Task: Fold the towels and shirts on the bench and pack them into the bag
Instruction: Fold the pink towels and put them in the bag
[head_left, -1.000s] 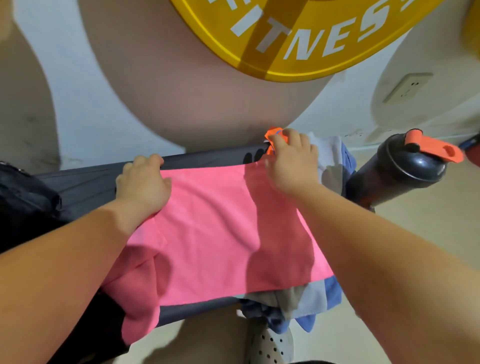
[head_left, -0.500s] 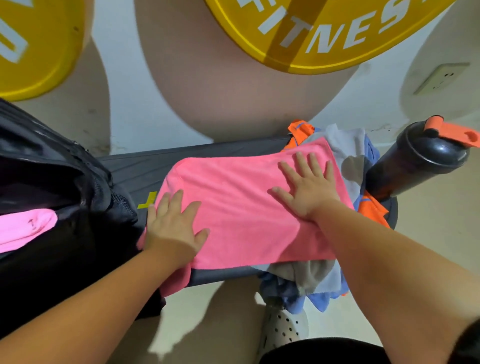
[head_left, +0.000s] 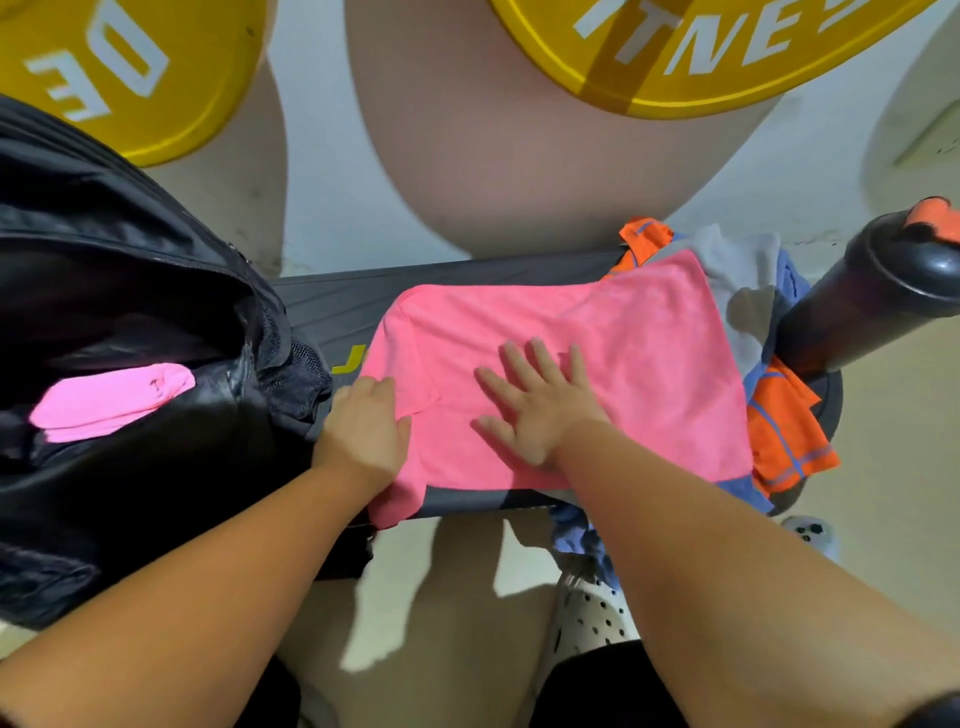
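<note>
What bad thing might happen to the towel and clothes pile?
A corner of the towel hangs over the bench edge by the left hand, so it might slip off. The clothes pile under it also droops off the front and may tumble. A swinging right hand might knock the bottle.

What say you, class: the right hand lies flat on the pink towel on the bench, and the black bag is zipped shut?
No. The head view shows the black bag open, pink cloth inside. The right hand does lie flat on the pink towel on the bench.
</note>
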